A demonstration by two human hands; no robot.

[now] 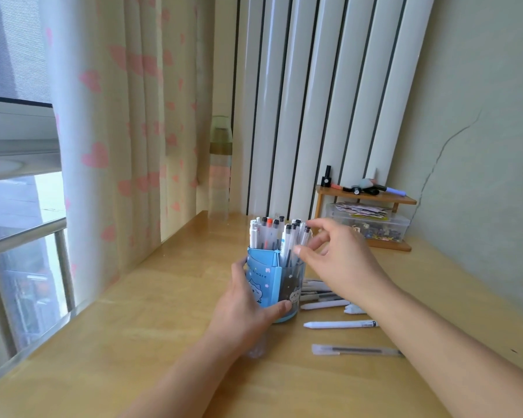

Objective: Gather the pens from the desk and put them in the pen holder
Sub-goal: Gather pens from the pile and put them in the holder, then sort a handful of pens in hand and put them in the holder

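Two hands work at a blue pen holder [269, 285] on the wooden desk [163, 312]. On the left, the left hand [245, 309] grips the holder, fingers and thumb curled round its lower wall. Many pens [272, 233] stand upright inside it. Above them the right hand [341, 260] hovers with fingers loosely spread, holding nothing. Under and right of that hand, loose pens [341, 324] lie flat on the desk.

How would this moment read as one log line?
left hand: holds holder | right hand: open above pens in holder | pens on desk: several left
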